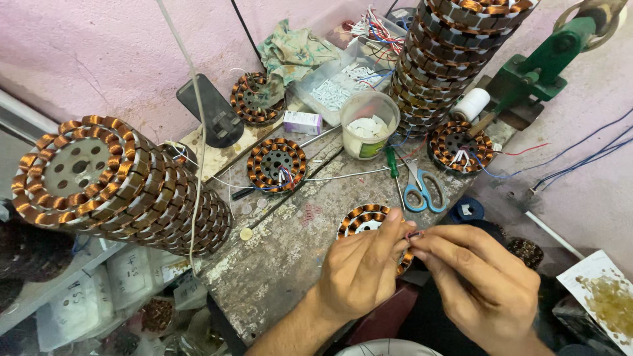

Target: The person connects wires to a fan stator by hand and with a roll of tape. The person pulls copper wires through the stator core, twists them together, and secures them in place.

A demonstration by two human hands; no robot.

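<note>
- Two hands, yours: left hand point(361, 269) and right hand point(484, 280) pinch the wire ends point(414, 234) of a copper-wound stator point(366, 221) at the desk point(283, 254) edge.
- Step: joining leads; next, hold them steady, I judge.
- Scissors point(422, 188) lie near.

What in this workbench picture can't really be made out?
Head view:
- Wound coil ring on the bench: mostly hidden behind the left hand.
- What the right hand pinches: fingertips cover it, too small.
- Tall coil stack: top cut off by the frame's upper edge.
- White tub contents: too small.
</note>
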